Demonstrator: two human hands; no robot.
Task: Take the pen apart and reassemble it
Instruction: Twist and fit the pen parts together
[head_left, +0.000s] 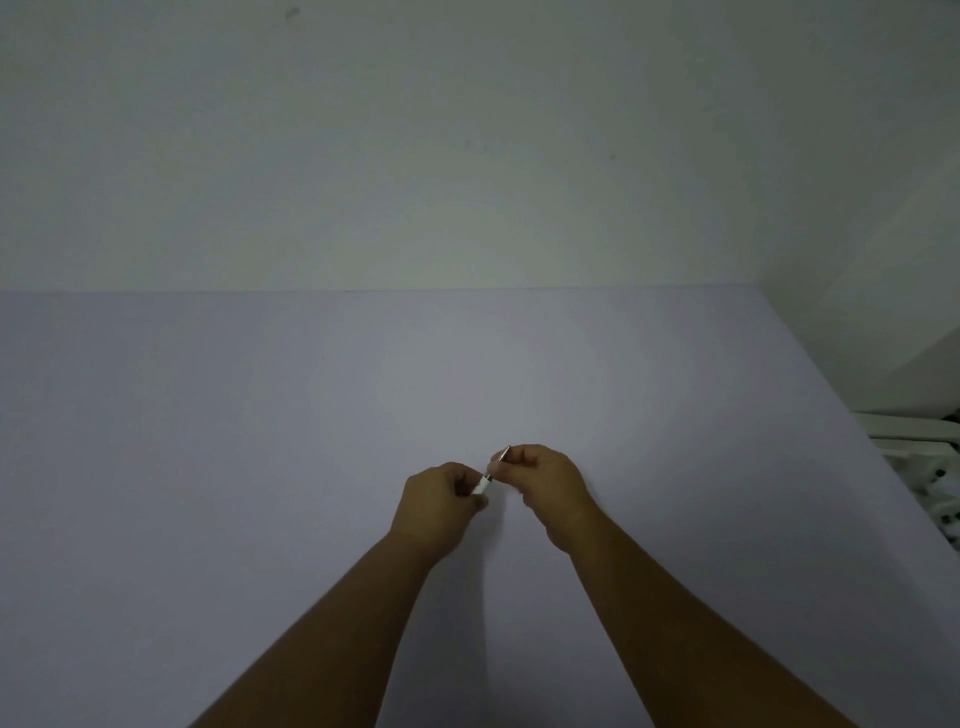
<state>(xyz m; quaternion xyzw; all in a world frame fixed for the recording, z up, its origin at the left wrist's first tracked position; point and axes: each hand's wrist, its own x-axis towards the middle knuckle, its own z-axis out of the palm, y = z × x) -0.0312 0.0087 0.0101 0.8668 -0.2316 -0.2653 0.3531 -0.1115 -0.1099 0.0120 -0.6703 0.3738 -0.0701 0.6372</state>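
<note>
Head view. Two bare forearms reach from 6 o'clock over a pale lavender table and meet just below the centre of the field. The pen is held between both hands, clear of the table, slanting from 7 o'clock to 1 o'clock. The left hand is curled, thumb and fingers pinching the white barrel end. The right hand is curled likewise, its fingertips pinching the metallic tip section, whose point projects toward 1 o'clock. Only a short stretch of pen shows between the two grips; the remainder is hidden inside the left fist. Whether the tip section is being unscrewed or screwed on cannot be told.

Handling, as judged: the pen is light, rigid and narrow, its smooth barrel liable to slip under twisting. Firm opposed pinches on either side of the joint suit it best. Internal parts such as a spring or refill, if present, would be small and easily lost. White objects lie at 3 o'clock, beyond the table edge.
</note>
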